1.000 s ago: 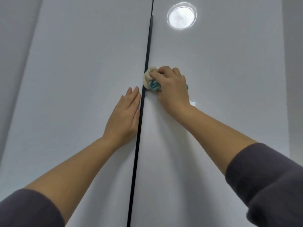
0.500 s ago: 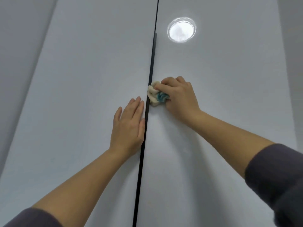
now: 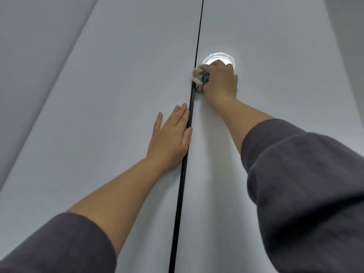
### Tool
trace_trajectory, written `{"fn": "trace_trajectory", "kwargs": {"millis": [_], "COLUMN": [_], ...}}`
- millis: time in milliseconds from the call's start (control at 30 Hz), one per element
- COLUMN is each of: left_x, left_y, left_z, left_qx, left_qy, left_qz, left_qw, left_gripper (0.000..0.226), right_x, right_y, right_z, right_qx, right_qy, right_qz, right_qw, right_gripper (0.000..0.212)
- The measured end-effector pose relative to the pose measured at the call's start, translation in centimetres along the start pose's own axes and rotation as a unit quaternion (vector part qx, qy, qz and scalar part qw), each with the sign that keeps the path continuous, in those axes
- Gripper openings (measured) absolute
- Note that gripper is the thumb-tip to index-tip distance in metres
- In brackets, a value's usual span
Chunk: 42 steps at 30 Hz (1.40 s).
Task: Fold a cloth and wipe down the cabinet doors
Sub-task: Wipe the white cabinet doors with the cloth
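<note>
Hand [image 3: 220,80] grips cloth [image 3: 199,78], arm outstretched.

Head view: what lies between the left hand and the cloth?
Only the dark door seam separates the left hand from the cloth, shown in the head view.

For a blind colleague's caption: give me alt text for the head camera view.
A right hand presses a bunched cream and teal cloth to the right cabinet door, beside the dark gap between two pale doors. The left hand lies flat on the left door along the gap. A round glare shines above the right hand.
</note>
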<state>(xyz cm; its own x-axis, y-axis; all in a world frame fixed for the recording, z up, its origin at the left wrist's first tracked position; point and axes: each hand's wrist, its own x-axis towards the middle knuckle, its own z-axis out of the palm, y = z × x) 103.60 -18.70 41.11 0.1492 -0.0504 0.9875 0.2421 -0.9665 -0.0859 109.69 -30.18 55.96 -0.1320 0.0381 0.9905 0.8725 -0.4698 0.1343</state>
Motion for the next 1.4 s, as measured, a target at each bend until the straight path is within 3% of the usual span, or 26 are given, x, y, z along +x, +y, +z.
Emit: {"fn": "trace_trajectory", "kwargs": {"millis": [267, 467, 700, 1400], "left_x": [-0.4, -4.9, -10.4, -21.6], "left_y": [-0.5, -0.6, 0.5, 2.3], "left_z": [-0.1, -0.1, 0.8, 0.5], "left_qx": [-0.010, -0.041, -0.078, -0.082], "left_qy": [0.012, 0.024, 0.025, -0.030], "left_qz": [0.032, 0.057, 0.013, -0.043], "left_qw": [0.999, 0.997, 0.997, 0.995], "left_gripper": [0.056, 0.058, 0.054, 0.061], "right_x": [-1.7, -8.5, -16.4, -29.9], "right_y": [1.3, 1.1, 0.6, -0.6], "right_z": [-0.1, -0.6, -0.1, -1.7], "right_qx": [0.042, 0.076, 0.114, 0.138], "right_qy": [0.000, -0.014, 0.041, -0.014], "right_qz": [-0.062, -0.089, -0.115, -0.123], "right_qw": [0.997, 0.993, 0.986, 0.983], "right_gripper": [0.058, 0.052, 0.043, 0.035]}}
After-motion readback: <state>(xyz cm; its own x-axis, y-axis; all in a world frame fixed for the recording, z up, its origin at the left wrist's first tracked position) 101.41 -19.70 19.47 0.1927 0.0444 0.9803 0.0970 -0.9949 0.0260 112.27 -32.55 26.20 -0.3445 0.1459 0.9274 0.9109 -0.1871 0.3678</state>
